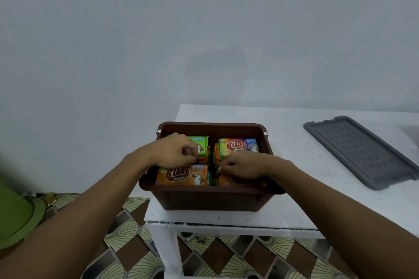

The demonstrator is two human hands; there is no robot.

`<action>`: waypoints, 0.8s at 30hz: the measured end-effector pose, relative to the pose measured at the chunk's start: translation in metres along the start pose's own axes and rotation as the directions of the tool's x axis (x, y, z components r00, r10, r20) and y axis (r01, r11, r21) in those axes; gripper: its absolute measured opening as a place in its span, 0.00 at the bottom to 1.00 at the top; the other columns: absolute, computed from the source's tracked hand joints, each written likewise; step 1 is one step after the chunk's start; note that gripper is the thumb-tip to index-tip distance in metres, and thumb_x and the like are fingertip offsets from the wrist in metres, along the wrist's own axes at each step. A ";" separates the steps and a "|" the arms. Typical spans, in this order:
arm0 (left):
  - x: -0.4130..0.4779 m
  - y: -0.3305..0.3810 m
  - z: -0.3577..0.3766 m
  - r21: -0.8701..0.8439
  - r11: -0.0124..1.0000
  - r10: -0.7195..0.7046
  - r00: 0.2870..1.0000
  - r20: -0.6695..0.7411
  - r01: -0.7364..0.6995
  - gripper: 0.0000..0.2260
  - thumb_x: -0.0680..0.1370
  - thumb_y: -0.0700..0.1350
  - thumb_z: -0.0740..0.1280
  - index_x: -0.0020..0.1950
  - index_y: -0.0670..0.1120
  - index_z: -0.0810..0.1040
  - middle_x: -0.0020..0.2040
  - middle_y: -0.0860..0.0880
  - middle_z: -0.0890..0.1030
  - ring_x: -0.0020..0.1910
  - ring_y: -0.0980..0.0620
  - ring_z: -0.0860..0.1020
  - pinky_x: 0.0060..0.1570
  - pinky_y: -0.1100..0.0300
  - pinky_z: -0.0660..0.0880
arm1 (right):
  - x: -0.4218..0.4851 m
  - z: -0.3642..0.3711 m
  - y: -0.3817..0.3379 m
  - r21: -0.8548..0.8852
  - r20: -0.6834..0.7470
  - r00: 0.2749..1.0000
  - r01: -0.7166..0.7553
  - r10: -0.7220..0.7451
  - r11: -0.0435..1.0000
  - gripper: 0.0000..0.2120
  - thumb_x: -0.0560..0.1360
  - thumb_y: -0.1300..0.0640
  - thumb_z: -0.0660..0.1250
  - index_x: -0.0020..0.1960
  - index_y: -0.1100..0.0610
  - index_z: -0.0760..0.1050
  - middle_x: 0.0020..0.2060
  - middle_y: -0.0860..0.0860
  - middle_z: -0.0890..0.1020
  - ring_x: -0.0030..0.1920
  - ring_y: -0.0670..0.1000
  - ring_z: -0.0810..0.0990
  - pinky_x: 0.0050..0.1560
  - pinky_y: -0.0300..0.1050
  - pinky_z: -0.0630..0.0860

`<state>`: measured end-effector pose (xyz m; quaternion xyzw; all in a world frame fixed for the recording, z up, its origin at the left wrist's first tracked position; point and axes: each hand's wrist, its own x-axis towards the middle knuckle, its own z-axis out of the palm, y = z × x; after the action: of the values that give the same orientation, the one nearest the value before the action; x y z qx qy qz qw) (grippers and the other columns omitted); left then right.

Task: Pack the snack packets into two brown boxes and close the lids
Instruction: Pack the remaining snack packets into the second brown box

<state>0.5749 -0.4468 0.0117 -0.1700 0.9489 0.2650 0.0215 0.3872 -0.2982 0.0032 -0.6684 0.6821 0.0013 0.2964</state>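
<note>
— Starting near: what is standing on the white painted table [294,210]?
— The dark brown rectangular plastic box [210,198] is sitting at its near left corner with no lid on. The snack packets are lying flat inside it in four stacks, and the orange foil packet [181,175] is showing at near left
— And the hands?
— The right hand [242,166] is lying over the near right stack, its fingers curling round the left edge of the second orange foil packet [224,181]. The left hand [179,150] is hovering further in, fingers curling tight at the edge of the green foil packet [201,144]; whether they are pinching it, I cannot tell
— How are these packets going to handle?
— Light, soft and slippery, I am guessing. The foil is likely sliding under a flat palm and crushing under a squeeze, so pinching the crimped ends or pressing gently from above is looking safest
— Anything beyond?
— The rainbow-coloured foil packet [238,145] is lying at far right in the box, and the grey flat plastic lid [360,152] is lying well apart, far right on the table
</note>
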 end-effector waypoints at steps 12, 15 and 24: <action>0.013 0.012 0.017 0.071 0.997 -0.002 0.990 -0.142 0.012 0.06 0.79 0.44 0.64 0.44 0.51 0.79 0.40 0.54 0.81 0.37 0.57 0.79 0.38 0.57 0.78 | -0.016 -0.005 0.023 -0.073 0.013 0.999 -0.043 0.044 0.996 0.25 0.79 0.35 0.47 0.65 0.43 0.73 0.55 0.43 0.78 0.55 0.46 0.75 0.60 0.48 0.72; 0.028 0.028 0.024 0.082 0.997 0.019 0.993 -0.113 -0.009 0.07 0.79 0.44 0.63 0.42 0.51 0.77 0.40 0.51 0.81 0.38 0.56 0.78 0.40 0.55 0.79 | -0.029 -0.009 0.040 -0.060 0.003 0.997 -0.073 0.073 0.996 0.22 0.79 0.35 0.49 0.62 0.42 0.75 0.53 0.40 0.77 0.51 0.43 0.75 0.57 0.44 0.72; 0.098 0.083 0.039 0.103 0.991 0.084 0.996 -0.034 -0.080 0.09 0.78 0.41 0.60 0.42 0.45 0.79 0.39 0.47 0.80 0.37 0.52 0.77 0.40 0.51 0.78 | -0.064 -0.017 0.100 0.161 0.002 0.987 -0.160 0.162 0.974 0.16 0.83 0.49 0.54 0.62 0.47 0.78 0.60 0.45 0.79 0.59 0.44 0.76 0.64 0.44 0.70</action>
<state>0.4527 -0.3912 0.0068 -0.1347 0.9676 0.2136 0.0011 0.2848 -0.2361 0.0033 -0.5849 0.7336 -0.0334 0.3445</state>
